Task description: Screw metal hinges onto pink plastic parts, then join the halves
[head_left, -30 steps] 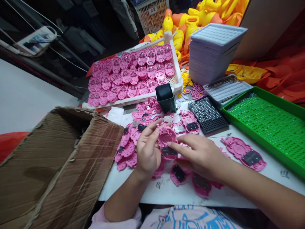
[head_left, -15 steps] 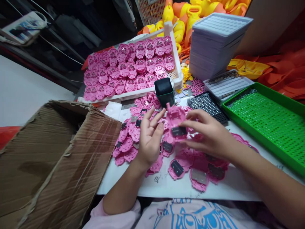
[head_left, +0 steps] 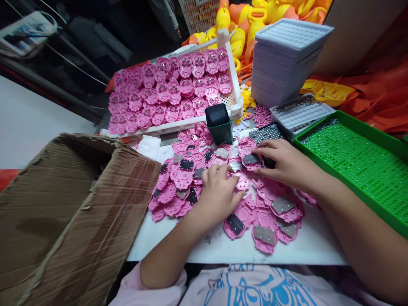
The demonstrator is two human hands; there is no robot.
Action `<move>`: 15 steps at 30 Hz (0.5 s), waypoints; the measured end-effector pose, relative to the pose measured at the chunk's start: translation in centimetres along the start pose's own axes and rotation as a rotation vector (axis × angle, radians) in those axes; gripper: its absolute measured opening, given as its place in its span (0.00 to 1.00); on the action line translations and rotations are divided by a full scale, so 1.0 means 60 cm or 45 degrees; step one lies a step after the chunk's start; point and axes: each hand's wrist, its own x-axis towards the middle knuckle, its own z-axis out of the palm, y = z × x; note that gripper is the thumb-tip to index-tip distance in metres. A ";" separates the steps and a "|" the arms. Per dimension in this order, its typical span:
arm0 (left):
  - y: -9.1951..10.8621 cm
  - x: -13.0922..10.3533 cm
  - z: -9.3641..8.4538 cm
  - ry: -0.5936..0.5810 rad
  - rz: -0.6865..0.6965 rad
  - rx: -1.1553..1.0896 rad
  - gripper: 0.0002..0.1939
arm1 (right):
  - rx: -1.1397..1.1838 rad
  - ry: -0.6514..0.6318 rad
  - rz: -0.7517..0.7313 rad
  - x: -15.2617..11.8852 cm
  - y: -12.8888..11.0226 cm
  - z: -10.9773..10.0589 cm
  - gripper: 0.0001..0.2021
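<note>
Over the last half second the right hand has drawn away from the left hand, which has turned from palm up to palm down, so the hands now seem to be dealing with different pieces. The pink piece with a dark plate sits just beside the black tray, the right thumb and fingertips at its edge; whether they grip it or merely touch, I cannot tell. The left fingers spread loosely over the loose pink pieces, nothing visibly held. Beyond stand a dark cup and a white crate filled with pink parts
</note>
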 end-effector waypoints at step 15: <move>-0.007 0.007 0.011 0.051 0.006 -0.009 0.13 | 0.058 -0.020 0.064 -0.004 0.014 -0.014 0.20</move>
